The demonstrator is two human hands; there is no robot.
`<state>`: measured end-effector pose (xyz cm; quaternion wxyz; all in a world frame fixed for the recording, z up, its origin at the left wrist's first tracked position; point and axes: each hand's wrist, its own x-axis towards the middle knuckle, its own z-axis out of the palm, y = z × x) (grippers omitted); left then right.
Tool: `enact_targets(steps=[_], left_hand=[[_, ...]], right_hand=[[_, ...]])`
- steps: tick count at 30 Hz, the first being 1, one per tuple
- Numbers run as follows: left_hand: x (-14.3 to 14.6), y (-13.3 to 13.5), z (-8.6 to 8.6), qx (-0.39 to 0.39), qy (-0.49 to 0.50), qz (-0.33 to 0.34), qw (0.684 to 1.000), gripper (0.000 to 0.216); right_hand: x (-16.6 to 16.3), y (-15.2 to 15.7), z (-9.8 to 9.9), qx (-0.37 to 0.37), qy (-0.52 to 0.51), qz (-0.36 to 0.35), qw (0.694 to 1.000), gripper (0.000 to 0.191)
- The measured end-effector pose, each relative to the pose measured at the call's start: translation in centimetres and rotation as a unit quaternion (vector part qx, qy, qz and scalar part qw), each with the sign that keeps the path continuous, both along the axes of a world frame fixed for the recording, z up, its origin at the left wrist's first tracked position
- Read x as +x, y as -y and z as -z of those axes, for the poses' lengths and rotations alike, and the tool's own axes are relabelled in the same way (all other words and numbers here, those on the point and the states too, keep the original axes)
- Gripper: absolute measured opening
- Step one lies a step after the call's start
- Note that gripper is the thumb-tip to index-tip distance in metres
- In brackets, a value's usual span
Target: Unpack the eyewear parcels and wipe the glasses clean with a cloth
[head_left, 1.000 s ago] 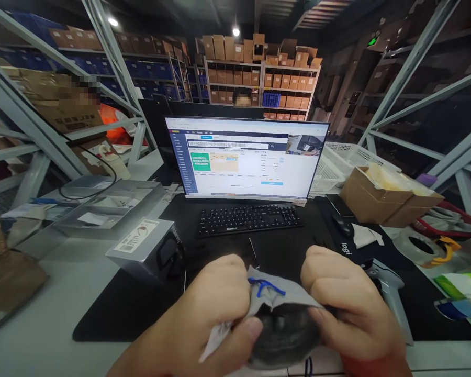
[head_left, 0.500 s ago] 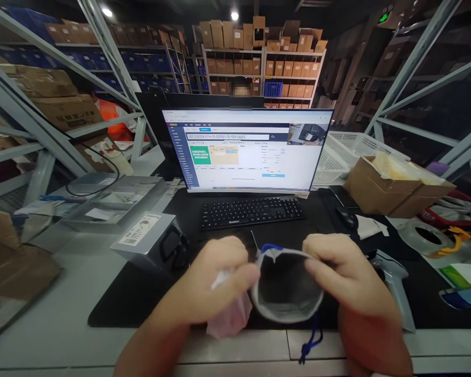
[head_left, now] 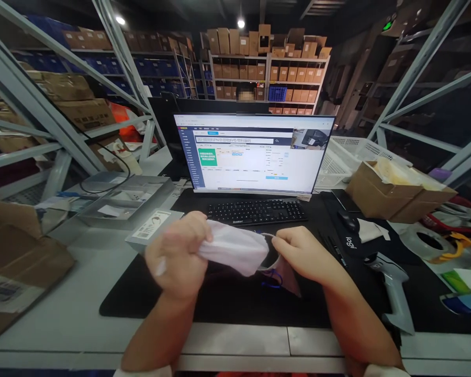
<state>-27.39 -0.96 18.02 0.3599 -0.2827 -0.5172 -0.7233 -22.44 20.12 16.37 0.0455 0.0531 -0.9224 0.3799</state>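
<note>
My left hand (head_left: 180, 254) is closed on one end of a pale, whitish wrapped bundle (head_left: 235, 246); its contents are hidden by the wrapping. The bundle's other end lies at the mouth of a grey drawstring pouch (head_left: 290, 283) with a blue cord (head_left: 273, 279). Pinching the pouch's rim between thumb and fingers is my right hand (head_left: 300, 252). I cannot tell how far the bundle reaches inside. Both things are held above the black desk mat (head_left: 243, 309). A grey labelled box (head_left: 151, 226) stands just behind my left hand.
Behind my hands are a keyboard (head_left: 255, 211) and a lit monitor (head_left: 243, 178). On the right lie a barcode scanner (head_left: 394, 293), a mouse (head_left: 348, 221) and a tape roll (head_left: 424, 242). Cardboard boxes stand at the left (head_left: 19, 256) and right (head_left: 396, 191). A person is beyond the monitor.
My left hand has moved left and up, and the bundle now stretches from it to the pouch's mouth. The pouch has tipped from facing me toward the left. My right hand still grips its rim.
</note>
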Motion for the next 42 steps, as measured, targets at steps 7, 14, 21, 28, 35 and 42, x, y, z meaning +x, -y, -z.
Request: enact_targets(steps=[7, 14, 21, 28, 35, 42], left_hand=[[-0.2, -1.3, 1.7, -0.071, -0.097, -0.097, 0.988, 0.052], [-1.2, -1.2, 1.2, 0.013, -0.111, -0.086, 0.990, 0.047], [-0.3, -1.1, 2.4, -0.190, -0.083, -0.026, 0.978, 0.036], [-0.2, -2.5, 3.4, -0.249, -0.130, -0.012, 0.960, 0.030], [-2.2, -2.5, 3.9, -0.142, 0.040, 0.002, 0.989, 0.045], [-4.8, -3.1, 2.2, 0.129, 0.225, 0.133, 0.957, 0.055]], right_hand=[[0.0, 1.1, 0.4, -0.050, 0.042, -0.018, 0.998, 0.039], [-0.4, 1.9, 0.6, -0.147, 0.042, -0.040, 0.987, 0.041], [-0.7, 1.2, 1.1, -0.111, -0.013, 0.033, 0.993, 0.041], [-0.6, 1.6, 0.6, -0.057, -0.056, -0.031, 0.996, 0.037], [-0.8, 3.2, 1.4, 0.027, -0.178, -0.076, 0.981, 0.011], [-1.4, 4.2, 3.1, 0.064, -0.290, -0.031, 0.954, 0.025]])
